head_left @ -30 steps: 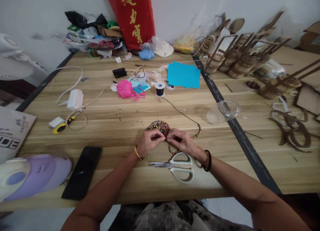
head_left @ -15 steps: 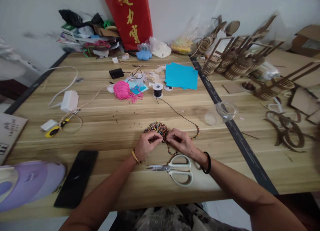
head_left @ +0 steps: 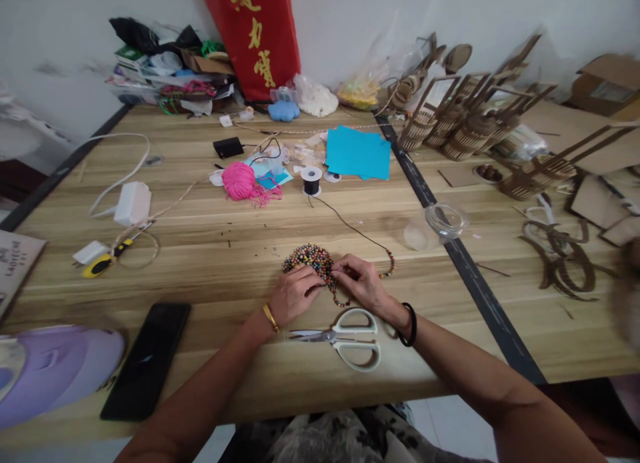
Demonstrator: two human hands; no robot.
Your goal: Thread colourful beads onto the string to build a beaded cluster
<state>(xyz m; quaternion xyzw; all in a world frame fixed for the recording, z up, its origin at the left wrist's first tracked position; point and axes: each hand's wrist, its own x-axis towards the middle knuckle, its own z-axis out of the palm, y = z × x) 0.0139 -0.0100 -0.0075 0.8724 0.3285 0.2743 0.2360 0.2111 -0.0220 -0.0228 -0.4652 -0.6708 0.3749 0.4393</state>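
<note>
Nearest the person, a pair of scissors (head_left: 345, 339) with white handles lies flat on the wooden table (head_left: 210, 236), just below both wrists. To the left of it a black phone (head_left: 146, 359) lies face up, and beyond that a lilac plastic object (head_left: 55, 369) sits at the table's near left corner.

Just past the scissors, the left hand (head_left: 295, 295) is curled with its fingertips pinched together at the edge of a heap of coloured beads (head_left: 307, 257); a gold bangle is on its wrist. The right hand (head_left: 363, 286) is likewise closed narrow, thumb and forefinger pinching a beaded string (head_left: 336, 296) that loops down between the two hands. The fingertips of both hands nearly meet at the near right side of the bead heap. Whether a single bead is gripped is too small to tell.

From the right hand a thin dark thread (head_left: 350, 226) runs up across the table to a black spool (head_left: 311, 180). Left of the spool lies a pink ball of yarn (head_left: 240, 181), right of it a blue paper sheet (head_left: 357, 155). A clear plastic cup (head_left: 435, 224) lies on its side, well to the right of the beads. At the far wall stands a red bag (head_left: 255, 36).
</note>
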